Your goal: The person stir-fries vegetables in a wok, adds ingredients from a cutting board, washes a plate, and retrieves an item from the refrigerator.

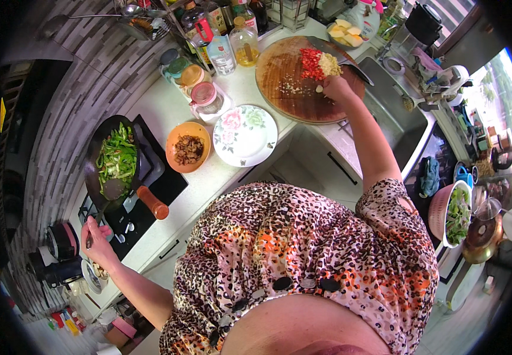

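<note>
My left hand (95, 239) grips the handle of a metal spatula (113, 191), whose blade rests in the wok. Sliced green vegetables (117, 155) lie in the dark wok (91, 173), which sits over the stove with its wooden handle (152, 202) towards me. Over the round wooden chopping board (282, 102), my right hand (338, 88) is curled against a heap of minced garlic (329, 65). Its fingertips are hidden, so I cannot tell whether they hold any. Chopped red chilli (311, 65) borders the garlic. A cleaver (357, 72) lies at the board's far right edge.
An orange bowl of cooked meat pieces (188, 150) and a flowered plate (249, 142) stand between stove and board. Seasoning jars (206, 98) and an oil bottle (244, 44) line the back. Right are the sink (380, 104) and a colander (438, 213) of leafy greens.
</note>
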Tool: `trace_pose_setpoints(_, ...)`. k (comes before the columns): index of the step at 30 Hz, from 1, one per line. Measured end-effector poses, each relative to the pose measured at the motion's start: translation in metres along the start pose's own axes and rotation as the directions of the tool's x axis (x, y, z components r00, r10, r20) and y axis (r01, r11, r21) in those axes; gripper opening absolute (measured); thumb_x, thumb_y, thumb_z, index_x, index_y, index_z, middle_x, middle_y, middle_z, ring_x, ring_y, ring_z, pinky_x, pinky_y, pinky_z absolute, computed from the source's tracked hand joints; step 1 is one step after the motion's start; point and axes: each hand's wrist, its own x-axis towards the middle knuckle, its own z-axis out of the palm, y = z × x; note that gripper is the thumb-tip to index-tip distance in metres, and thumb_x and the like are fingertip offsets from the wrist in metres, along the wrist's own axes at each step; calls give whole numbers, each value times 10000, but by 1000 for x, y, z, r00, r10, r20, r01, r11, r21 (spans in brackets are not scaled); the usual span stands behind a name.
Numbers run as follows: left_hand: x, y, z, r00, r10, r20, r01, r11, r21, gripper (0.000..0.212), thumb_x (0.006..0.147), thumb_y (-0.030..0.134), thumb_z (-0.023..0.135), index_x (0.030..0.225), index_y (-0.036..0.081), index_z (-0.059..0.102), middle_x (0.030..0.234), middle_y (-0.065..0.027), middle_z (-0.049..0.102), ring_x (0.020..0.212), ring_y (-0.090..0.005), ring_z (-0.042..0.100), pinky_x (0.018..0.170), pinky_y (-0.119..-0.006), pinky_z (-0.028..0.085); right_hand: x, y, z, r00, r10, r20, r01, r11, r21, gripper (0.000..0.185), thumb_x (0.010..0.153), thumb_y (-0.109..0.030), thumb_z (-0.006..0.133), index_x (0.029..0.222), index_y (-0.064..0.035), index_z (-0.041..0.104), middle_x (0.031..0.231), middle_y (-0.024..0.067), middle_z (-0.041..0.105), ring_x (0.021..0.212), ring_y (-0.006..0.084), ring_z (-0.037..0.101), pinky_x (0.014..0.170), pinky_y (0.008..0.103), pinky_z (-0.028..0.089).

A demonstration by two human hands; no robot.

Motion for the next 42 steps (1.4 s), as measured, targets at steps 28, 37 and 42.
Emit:
trace_pose_setpoints(28,8,5,-3,990,22,141,-21,1000,-11,254,886,232,632,881,-21,642,643,-52,600,519,-86,541,487,-205,432,35,37,-32,977,-8,212,-160,630,760,146,832,-186,646,838,-55,580,701,12,577,552,120,537,493,263,419)
trace_pose_setpoints(37,16,16,-6,979,-60,194,92,983,-161,248,898,215,604,935,-27,640,755,-81,663,587,-121,603,565,-240,471,21,-235,-37,747,-563,353,-379,77,922,150,852,-55,609,965,-76,511,807,13,534,618,71,448,475,182,312)
trace_pose_setpoints(42,46,70,-39,968,15,252,17,992,-124,315,918,278,564,876,-30,616,818,-103,624,589,-156,616,531,-264,501,-33,-402,-14,599,-683,419,-403,195,894,189,810,7,612,945,-54,496,800,67,535,633,123,499,478,212,343)
